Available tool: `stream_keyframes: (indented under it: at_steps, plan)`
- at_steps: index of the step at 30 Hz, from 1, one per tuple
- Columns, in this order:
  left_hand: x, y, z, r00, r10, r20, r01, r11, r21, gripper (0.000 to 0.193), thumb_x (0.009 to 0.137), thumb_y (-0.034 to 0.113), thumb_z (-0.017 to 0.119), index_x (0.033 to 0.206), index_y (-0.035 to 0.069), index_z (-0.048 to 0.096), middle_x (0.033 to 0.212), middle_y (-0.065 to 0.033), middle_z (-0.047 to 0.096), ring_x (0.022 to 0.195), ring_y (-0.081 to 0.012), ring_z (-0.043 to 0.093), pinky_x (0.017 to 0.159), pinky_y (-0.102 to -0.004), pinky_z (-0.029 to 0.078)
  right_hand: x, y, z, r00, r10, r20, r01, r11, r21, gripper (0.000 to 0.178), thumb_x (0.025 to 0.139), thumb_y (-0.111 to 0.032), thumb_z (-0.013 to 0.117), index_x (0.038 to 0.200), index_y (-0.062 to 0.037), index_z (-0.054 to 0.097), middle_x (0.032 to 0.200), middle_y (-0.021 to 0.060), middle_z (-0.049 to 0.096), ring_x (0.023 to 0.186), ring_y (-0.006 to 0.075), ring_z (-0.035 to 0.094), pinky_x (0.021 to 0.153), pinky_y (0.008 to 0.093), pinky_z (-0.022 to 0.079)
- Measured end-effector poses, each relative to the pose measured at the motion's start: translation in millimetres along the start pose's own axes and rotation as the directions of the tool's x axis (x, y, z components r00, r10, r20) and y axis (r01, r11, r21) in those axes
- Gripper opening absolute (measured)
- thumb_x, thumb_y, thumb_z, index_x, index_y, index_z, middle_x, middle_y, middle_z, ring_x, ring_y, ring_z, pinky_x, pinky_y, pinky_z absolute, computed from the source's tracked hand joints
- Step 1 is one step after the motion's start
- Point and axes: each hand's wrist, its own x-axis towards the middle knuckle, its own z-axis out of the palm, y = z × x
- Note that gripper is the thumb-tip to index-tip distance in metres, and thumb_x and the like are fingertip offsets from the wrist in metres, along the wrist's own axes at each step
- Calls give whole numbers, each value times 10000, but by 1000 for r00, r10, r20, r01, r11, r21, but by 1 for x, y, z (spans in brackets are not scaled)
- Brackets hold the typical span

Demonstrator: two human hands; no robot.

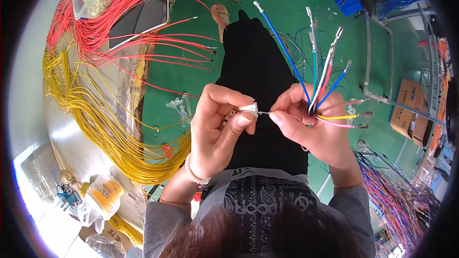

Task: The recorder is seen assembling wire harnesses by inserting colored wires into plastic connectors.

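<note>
White connector [249, 109] is sitting between the left hand and the right hand. Well to the connector's left, yellow wires [129, 162] are trailing across the worktop [123, 88]; beyond them, red wires [95, 28] are lying beneath a phone [138, 20]. Immediately left of the connector, the left hand [213, 131] is pinching it. Immediately right, the right hand [311, 136] is gripping a thin metal terminal [264, 112] at the connector's end, while coloured wires [327, 67] are fanning out farther right. Well to the connector's right, a cardboard box [410, 112] is standing.
</note>
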Motion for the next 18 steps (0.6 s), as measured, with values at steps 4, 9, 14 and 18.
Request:
stream_keyframes:
  at_steps: [4,9,14,18]
  plan:
    - [0,3,-2,1000,-16,23,13,990,137,149,903,5,536,1032,-8,463,861,-76,566,714,-93,544,657,-216,456,-2,2,0,998,-57,-4,56,996,-72,67,791,-46,683,796,-17,623,637,-53,533,544,-10,438,479,162,313]
    - [-1,1,5,1000,18,-3,-18,990,139,149,895,-17,538,1030,-14,474,863,-77,573,717,-94,558,647,-207,461,0,1,6,999,-10,37,10,1000,-7,64,785,-13,683,799,-5,622,669,-34,538,557,-11,440,495,153,324]
    - [0,1,0,999,46,20,-47,996,72,141,899,-25,527,1029,-14,473,856,-80,570,708,-99,551,649,-210,458,3,12,6,994,55,95,-71,983,169,123,802,-78,706,791,-15,601,681,-38,516,544,-5,425,478,174,314]
    - [1,1,0,997,36,62,-40,997,68,136,903,-35,511,1029,-11,464,844,-73,554,691,-94,533,642,-212,450,2,8,0,992,34,124,-54,985,163,152,797,-61,705,742,-23,569,675,3,525,506,28,426,443,191,293]
